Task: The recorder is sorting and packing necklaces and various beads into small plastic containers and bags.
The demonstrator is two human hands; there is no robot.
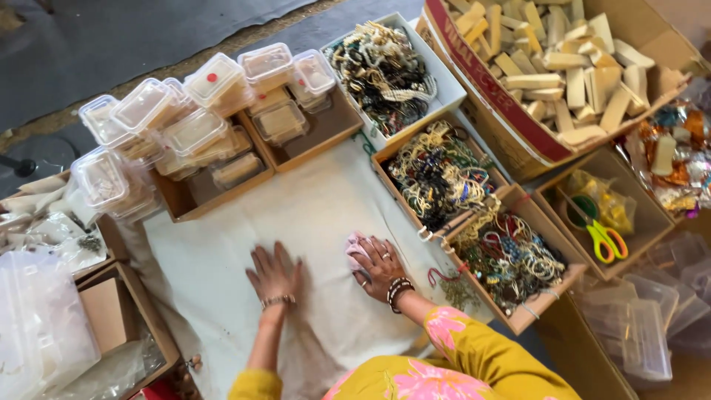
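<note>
On a white cloth [296,215], the right hand [379,267] presses a crumpled pink cloth [355,248], fingers curled over it. The left hand [272,275] lies flat and empty just left of the pink cloth, bead trays [511,255] to its right.

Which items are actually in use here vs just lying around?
In use:
left hand flat on white cloth
right hand pressing pink cloth

Lying about:
clear plastic boxes
bead bracelet trays
wooden blocks
green scissors
</note>
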